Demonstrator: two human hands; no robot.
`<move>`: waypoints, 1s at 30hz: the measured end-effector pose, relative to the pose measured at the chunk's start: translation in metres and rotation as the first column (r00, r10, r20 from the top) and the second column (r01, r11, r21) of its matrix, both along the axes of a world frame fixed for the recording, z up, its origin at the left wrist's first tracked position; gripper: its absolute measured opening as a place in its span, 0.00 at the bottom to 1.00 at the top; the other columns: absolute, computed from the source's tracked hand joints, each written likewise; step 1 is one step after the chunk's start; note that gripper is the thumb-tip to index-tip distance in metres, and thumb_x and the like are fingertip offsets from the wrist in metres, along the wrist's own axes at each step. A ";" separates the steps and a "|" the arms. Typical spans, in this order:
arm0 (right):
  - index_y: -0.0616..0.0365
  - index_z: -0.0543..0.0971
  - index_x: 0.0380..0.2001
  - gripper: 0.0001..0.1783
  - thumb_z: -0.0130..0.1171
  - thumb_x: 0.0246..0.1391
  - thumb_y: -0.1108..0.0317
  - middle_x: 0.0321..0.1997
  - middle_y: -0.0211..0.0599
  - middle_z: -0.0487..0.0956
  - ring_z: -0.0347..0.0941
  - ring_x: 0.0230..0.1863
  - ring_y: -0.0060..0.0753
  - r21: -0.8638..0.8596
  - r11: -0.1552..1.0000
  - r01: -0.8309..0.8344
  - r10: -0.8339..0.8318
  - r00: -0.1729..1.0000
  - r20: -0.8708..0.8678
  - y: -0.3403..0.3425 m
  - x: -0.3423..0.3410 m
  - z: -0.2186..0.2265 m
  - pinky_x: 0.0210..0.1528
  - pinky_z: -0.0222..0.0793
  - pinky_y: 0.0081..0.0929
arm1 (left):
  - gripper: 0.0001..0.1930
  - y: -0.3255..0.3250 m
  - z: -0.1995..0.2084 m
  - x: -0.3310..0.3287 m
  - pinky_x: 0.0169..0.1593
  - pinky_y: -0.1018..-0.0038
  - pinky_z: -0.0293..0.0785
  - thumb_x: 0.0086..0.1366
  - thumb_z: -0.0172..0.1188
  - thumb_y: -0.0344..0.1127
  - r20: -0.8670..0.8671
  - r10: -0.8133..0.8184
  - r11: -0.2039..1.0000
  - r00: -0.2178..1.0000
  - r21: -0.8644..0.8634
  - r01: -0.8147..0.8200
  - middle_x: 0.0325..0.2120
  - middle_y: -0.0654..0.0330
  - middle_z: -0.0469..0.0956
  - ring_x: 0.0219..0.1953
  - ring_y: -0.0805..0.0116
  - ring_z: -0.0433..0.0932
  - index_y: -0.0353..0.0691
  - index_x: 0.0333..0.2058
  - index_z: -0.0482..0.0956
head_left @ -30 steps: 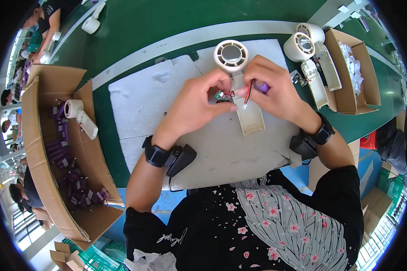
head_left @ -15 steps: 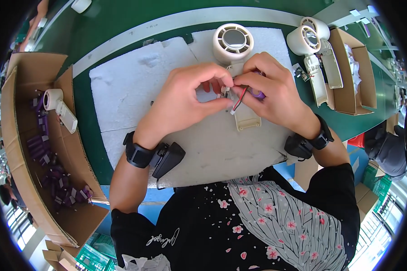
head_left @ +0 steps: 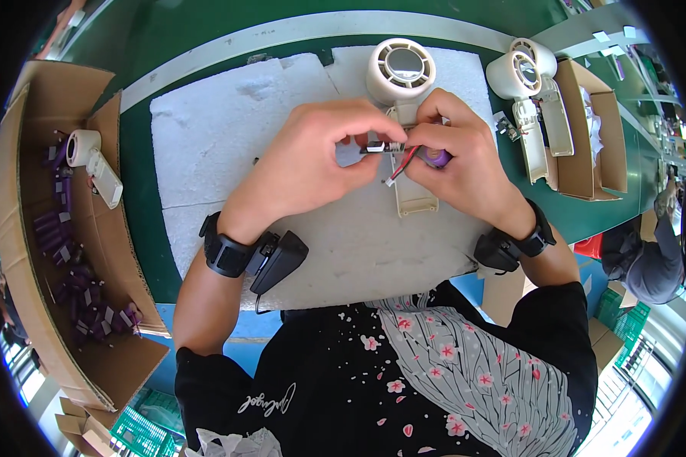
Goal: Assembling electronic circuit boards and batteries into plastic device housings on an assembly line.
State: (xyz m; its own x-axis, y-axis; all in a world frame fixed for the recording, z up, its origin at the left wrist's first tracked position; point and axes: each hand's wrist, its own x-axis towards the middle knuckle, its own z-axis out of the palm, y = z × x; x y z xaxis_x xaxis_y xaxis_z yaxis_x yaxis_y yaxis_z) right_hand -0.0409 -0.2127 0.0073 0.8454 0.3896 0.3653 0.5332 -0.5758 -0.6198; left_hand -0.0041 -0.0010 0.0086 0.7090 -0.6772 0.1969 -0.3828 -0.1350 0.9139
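My left hand [head_left: 301, 164] pinches a small circuit board [head_left: 376, 147] between thumb and forefinger. Close beside it, my right hand [head_left: 471, 164] is closed around a purple cylindrical battery [head_left: 437, 158], mostly hidden by the fingers. Red and black wires [head_left: 404, 162] hang from between the hands and end in a small white plug [head_left: 389, 182]. Beneath both hands lies a cream handheld fan with a round slotted head [head_left: 402, 67] and an opened handle shell [head_left: 418, 202]. My hands cover the middle of that handle.
A white foam sheet [head_left: 206, 145] covers the green bench under the work. On the left, a cardboard box [head_left: 141, 266] holds several purple batteries [head_left: 91, 305] and another fan [head_left: 103, 175]. Two opened fans [head_left: 514, 74] lie at the right, beside a smaller cardboard box [head_left: 610, 145].
The circuit board has turned in my left fingers and shows more plainly. Both hands stay close together above the fan. The whole view has shifted slightly.
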 end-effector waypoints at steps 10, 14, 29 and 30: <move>0.60 0.80 0.25 0.11 0.65 0.31 0.80 0.30 0.35 0.67 0.67 0.29 0.33 -0.054 0.998 -0.044 0.045 0.999 0.019 0.000 -0.002 -0.001 0.30 0.66 0.25 | 0.15 0.002 -0.001 -0.003 0.42 0.75 0.73 0.51 0.59 0.16 0.045 -0.015 0.996 0.999 0.089 0.011 0.36 0.59 0.75 0.36 0.69 0.76 0.38 0.37 0.81; 0.61 0.80 0.26 0.11 0.63 0.33 0.80 0.31 0.35 0.68 0.68 0.29 0.31 -0.006 1.000 -0.021 0.021 1.000 0.000 0.003 -0.003 0.000 0.30 0.66 0.24 | 0.13 -0.003 -0.001 -0.007 0.43 0.76 0.73 0.54 0.59 0.17 -0.140 -0.007 0.998 0.990 -0.059 -0.001 0.37 0.61 0.76 0.38 0.72 0.75 0.36 0.38 0.79; 0.60 0.83 0.32 0.10 0.65 0.41 0.78 0.31 0.32 0.71 0.68 0.25 0.23 0.088 0.996 0.033 -0.041 0.995 0.096 -0.001 -0.001 -0.004 0.26 0.62 0.18 | 0.08 0.003 0.002 0.001 0.41 0.80 0.73 0.59 0.64 0.24 -0.360 0.030 0.999 0.933 -0.028 -0.043 0.32 0.63 0.79 0.36 0.77 0.76 0.33 0.38 0.80; 0.60 0.83 0.32 0.09 0.66 0.43 0.77 0.30 0.32 0.71 0.67 0.25 0.23 0.085 0.996 0.018 -0.027 0.994 0.103 0.000 -0.001 -0.002 0.25 0.61 0.18 | 0.08 0.004 0.001 0.001 0.41 0.80 0.73 0.59 0.64 0.24 -0.360 0.030 0.999 0.932 -0.028 -0.043 0.32 0.63 0.79 0.36 0.77 0.76 0.33 0.38 0.80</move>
